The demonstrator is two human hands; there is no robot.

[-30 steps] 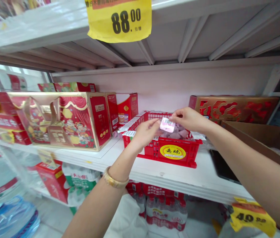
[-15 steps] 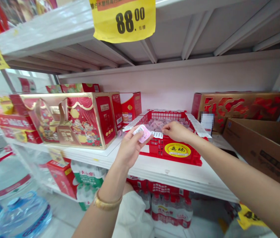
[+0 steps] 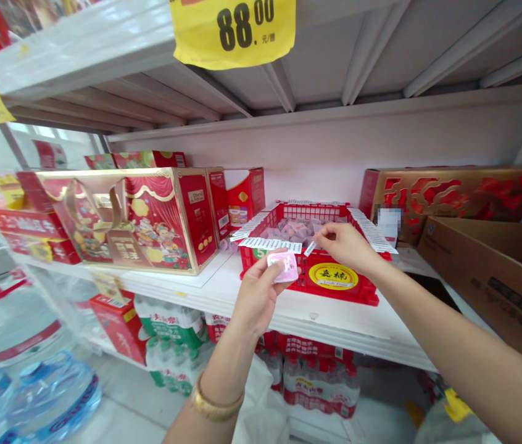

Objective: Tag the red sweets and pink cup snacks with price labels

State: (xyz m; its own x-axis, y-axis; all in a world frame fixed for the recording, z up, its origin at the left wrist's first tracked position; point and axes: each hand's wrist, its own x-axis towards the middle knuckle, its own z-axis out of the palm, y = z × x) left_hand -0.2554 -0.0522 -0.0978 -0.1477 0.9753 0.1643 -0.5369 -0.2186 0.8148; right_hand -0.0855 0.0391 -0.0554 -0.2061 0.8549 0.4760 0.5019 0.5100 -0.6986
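Between the thumb and fingers of my left hand (image 3: 261,288) is a small pink sealed cup (image 3: 289,269), held in front of the red crate. My right hand (image 3: 345,246) pinches a small white barcode label (image 3: 310,248) at the crate's front rim. Strips of similar labels (image 3: 274,245) hang along the rims of the red plastic crate (image 3: 302,285). Inside it lie many small pinkish cups (image 3: 295,230), partly hidden by the rim and my right hand. A yellow oval sticker is on the crate's front.
Left of the crate stand a red and gold gift box (image 3: 150,225) and smaller red boxes (image 3: 245,196). An open cardboard carton (image 3: 487,283) is at right. The upper shelf hangs low overhead, with a yellow price sign (image 3: 236,37). Bottled water packs (image 3: 319,385) sit below.
My right hand has pulled one label away from the front strip. My left hand, with the pink cup, has moved right and slightly down, closer to the label.
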